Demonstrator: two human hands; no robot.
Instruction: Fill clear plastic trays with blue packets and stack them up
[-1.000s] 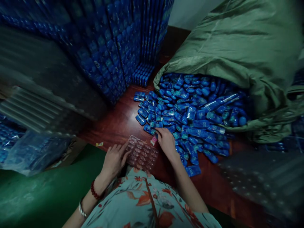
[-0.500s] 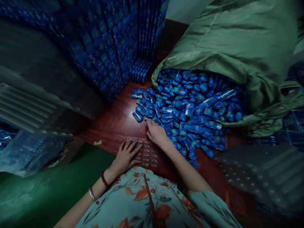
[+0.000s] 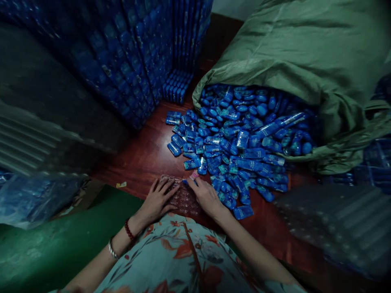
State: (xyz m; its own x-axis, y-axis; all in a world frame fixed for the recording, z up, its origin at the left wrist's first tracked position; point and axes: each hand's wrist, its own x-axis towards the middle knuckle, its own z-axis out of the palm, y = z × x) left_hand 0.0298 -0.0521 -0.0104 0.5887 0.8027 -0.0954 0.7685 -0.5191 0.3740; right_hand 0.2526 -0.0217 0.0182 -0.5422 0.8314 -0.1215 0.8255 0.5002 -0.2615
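My left hand (image 3: 157, 198) lies with its fingers spread on the left part of a clear plastic tray (image 3: 185, 201) with rows of small moulded cavities. At the tray's upper right, my right hand (image 3: 207, 198) pinches a small blue packet (image 3: 185, 182), mostly covered by the fingers. A small pink and white patch (image 3: 194, 175) shows just beyond the fingertips; whether it belongs to the same packet I cannot tell. Beside that hand spreads a heap of shiny blue packets (image 3: 227, 152), spilling from the mouth of a large green sack (image 3: 284, 61).
Tall stacks of blue packets in trays (image 3: 143, 49) stand at the back left, near grey ribbed stacked trays (image 3: 45, 130). More clear trays (image 3: 332, 219) are at the right. A yellow scrap (image 3: 121, 184) lies at the reddish-brown table's (image 3: 137, 162) edge, above a green floor (image 3: 91, 228).
My right hand has drawn back from the heap's near edge to the tray, with a small blue packet in its fingers. The left hand stays on the tray. The view has shifted slightly.
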